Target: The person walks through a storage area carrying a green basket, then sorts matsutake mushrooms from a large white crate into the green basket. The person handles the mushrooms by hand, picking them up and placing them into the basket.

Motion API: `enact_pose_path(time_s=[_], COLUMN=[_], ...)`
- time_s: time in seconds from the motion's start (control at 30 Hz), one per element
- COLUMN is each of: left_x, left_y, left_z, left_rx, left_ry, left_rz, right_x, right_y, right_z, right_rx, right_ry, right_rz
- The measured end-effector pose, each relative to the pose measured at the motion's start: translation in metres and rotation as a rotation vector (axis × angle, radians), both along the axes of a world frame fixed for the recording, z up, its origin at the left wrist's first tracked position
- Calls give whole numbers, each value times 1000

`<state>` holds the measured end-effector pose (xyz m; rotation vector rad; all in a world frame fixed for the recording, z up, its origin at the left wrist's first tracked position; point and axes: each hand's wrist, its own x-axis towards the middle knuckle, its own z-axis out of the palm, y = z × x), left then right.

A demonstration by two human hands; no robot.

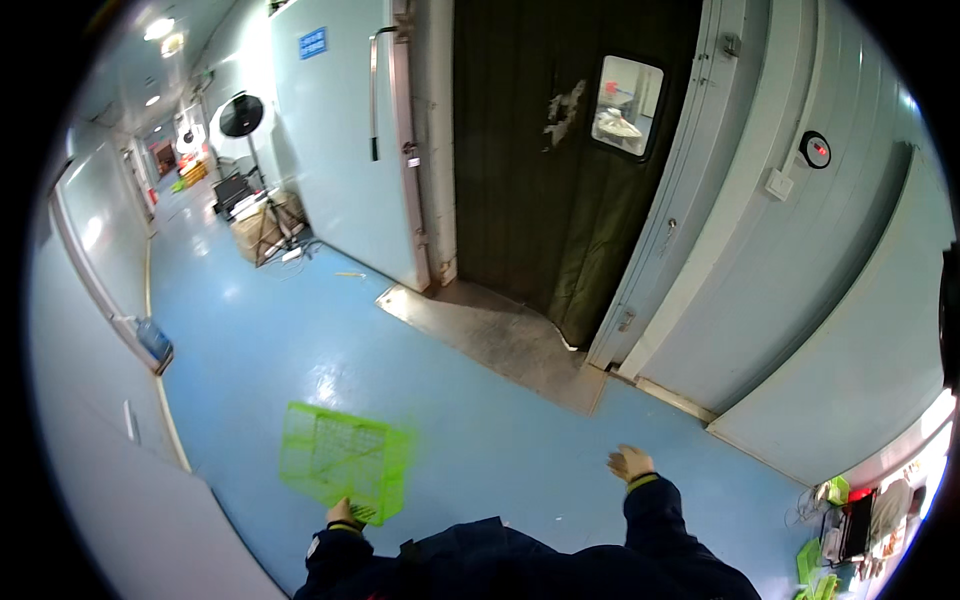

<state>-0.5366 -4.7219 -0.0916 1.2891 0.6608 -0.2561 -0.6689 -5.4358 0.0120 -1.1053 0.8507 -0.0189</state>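
A blue floor point(300, 350) runs down a long corridor, bounded by pale blue-grey walls on both sides. On the far side stands a wide dark padded door point(530, 160) with a small window point(628, 105), and a grey metal threshold plate point(500, 340) lies on the floor before it. Next to it, toward the corridor's far end, is a pale sliding door point(340, 130) with a long vertical handle. Farther down that wall stand a black fan on a stand point(242, 120) and a cardboard box point(262, 228). Near the floor's near edge, the left hand point(343, 514) is closed on the lower rim of a bright green plastic mesh basket point(345, 460), which hangs tilted above the floor. The right hand point(630, 463) is empty, fingers loosely spread, raised over the floor, well apart from the basket. Dark blue sleeves cover both forearms.
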Motion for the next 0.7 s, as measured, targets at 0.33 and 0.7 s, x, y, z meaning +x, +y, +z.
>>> enact_pose_path(time_s=[0.33,0.7], left_x=[284,657], left_y=[-203,-489], left_z=[45,158], left_rx=[159,913], left_ry=[-123,-661], left_rz=[155,-779], right_x=[314,532], right_y=[-29,-212], right_z=[26,75], right_rx=[-210,-395], right_ry=[97,37], right_rz=[307,-246])
